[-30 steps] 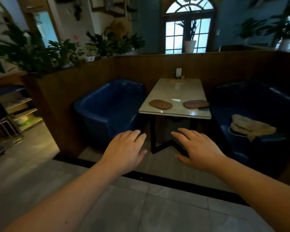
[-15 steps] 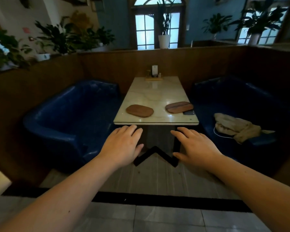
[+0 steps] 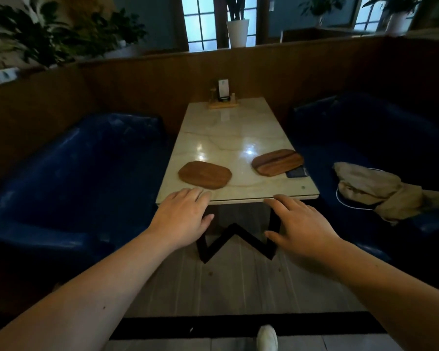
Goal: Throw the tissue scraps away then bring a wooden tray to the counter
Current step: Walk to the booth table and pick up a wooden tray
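Two flat wooden trays lie on a pale marble table [image 3: 236, 127]: a plain brown one [image 3: 204, 175] near the front left, and a striped one [image 3: 277, 162] at the front right, resting partly on a dark phone-like object [image 3: 297, 172]. My left hand [image 3: 181, 219] is stretched out palm down with fingers apart, its fingertips level with the table's front edge just below the plain tray. My right hand [image 3: 298, 228] is held the same way in front of the front edge, holding nothing. No tissue scraps are visible.
Blue sofas flank the table, left [image 3: 69, 178] and right [image 3: 380, 138]; a beige cloth [image 3: 380, 191] with a white cable lies on the right one. A small card stand [image 3: 223, 97] sits at the table's far end. Wooden partition behind, with potted plants. My white shoe [image 3: 267, 338] is on the floor below.
I have walked closer to the table and the view has centred on it. Both hands stayed extended and empty, and their fingertips now reach the table's front edge.
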Tool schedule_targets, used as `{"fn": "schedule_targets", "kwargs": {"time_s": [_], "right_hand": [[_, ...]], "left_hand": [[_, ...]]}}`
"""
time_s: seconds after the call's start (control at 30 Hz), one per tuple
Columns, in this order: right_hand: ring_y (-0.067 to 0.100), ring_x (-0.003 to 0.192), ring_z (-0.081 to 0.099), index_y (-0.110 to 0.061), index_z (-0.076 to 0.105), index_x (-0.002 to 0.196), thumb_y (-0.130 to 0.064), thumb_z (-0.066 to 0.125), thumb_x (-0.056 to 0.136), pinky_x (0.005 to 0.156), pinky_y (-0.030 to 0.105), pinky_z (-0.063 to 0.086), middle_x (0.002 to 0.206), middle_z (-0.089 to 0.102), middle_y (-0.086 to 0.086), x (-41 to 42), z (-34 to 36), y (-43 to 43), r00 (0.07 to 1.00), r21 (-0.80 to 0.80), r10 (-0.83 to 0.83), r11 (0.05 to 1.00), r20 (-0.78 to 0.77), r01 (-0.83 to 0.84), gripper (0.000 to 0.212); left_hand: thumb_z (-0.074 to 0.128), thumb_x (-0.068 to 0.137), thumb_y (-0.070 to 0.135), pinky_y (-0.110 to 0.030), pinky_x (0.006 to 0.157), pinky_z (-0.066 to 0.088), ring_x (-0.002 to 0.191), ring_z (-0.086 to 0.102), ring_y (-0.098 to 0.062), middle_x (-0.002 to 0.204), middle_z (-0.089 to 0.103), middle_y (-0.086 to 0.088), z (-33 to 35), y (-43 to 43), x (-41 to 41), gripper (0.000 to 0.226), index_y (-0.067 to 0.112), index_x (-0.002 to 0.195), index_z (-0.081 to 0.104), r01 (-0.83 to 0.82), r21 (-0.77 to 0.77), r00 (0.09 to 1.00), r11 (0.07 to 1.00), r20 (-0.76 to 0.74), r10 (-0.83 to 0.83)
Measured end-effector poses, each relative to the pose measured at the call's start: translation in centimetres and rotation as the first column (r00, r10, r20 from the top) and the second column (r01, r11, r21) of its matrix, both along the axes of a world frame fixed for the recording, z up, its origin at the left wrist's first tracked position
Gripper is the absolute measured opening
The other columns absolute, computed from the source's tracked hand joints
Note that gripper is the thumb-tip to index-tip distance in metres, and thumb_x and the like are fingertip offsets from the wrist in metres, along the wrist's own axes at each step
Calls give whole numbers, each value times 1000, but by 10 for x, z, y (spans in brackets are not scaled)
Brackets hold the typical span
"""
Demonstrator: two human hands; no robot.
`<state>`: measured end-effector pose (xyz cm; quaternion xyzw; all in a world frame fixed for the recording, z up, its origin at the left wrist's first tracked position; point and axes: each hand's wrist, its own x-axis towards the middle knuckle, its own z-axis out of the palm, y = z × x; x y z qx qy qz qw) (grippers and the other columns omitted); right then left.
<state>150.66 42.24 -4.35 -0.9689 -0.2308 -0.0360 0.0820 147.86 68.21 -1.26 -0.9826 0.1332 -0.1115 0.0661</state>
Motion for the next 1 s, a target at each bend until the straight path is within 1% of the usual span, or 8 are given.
{"fn": "schedule_targets", "kwargs": {"time_s": [0.2, 0.4, 0.5, 0.6, 0.7, 0.8, 0.9, 1.0], "right_hand": [[22, 131, 40, -31, 23, 145, -59, 54, 82, 104, 43, 43, 150, 34, 0, 118, -26, 10, 998, 31, 29, 999, -53, -28, 76], [17, 124, 45, -30, 29, 143, -55, 57, 82, 100, 35, 44, 145, 40, -4, 212, -63, 17, 977, 69, 0, 997, -213, 15, 71], [17, 122, 48, -30, 33, 141, -54, 59, 82, 97, 36, 47, 143, 42, -4, 251, -72, 20, 973, 48, -4, 999, -231, 15, 69], [19, 122, 49, -30, 34, 141, -50, 60, 84, 95, 36, 47, 143, 43, -5, 287, -82, 29, 955, 82, -34, 995, -295, 60, 65], [19, 113, 55, -28, 39, 137, -51, 60, 84, 88, 36, 49, 138, 48, 0, 328, -96, 43, 898, 171, -51, 975, -437, 139, 61], [17, 97, 61, -26, 47, 129, -50, 64, 82, 81, 33, 49, 120, 59, 2, 365, -112, 64, 810, 263, -83, 922, -581, 283, 55], [17, 93, 62, -27, 50, 124, -54, 64, 81, 80, 37, 52, 110, 62, 1, 401, -131, 87, 728, 279, -120, 872, -676, 402, 53], [17, 90, 63, -25, 50, 123, -52, 61, 84, 79, 38, 53, 105, 63, 1, 432, -150, 109, 649, 265, -141, 832, -748, 487, 49]], "left_hand": [[44, 90, 45, -40, 97, 42, 121, 46, -24, 136, 48, -5, -27, 11, 114, 53, 17, 134, 39, -30, -35, 998, 999, -60, 28], [40, 92, 47, -40, 102, 39, 125, 42, -22, 141, 43, -3, -53, 28, 210, 53, 20, 137, 34, -143, -87, 982, 986, -140, 130], [39, 92, 47, -41, 98, 42, 124, 44, -22, 141, 43, -4, -64, 42, 244, 54, 19, 137, 33, -201, -106, 965, 974, -194, 178], [38, 92, 48, -42, 91, 46, 118, 48, -23, 138, 45, -4, -81, 63, 274, 53, 19, 136, 34, -246, -109, 945, 963, -247, 213], [41, 91, 48, -41, 86, 48, 113, 51, -24, 135, 47, -4, -100, 92, 307, 51, 20, 134, 36, -360, -213, 902, 909, -327, 281], [43, 92, 46, -40, 85, 48, 112, 52, -25, 136, 47, -6, -120, 123, 338, 50, 20, 134, 37, -473, -279, 838, 836, -436, 329], [43, 92, 46, -42, 88, 48, 111, 52, -26, 134, 48, -8, -142, 159, 371, 52, 19, 135, 36, -536, -296, 791, 791, -503, 348], [44, 92, 45, -41, 88, 48, 111, 53, -28, 131, 51, -10, -158, 188, 410, 51, 16, 133, 39, -580, -314, 755, 752, -555, 350]]}}
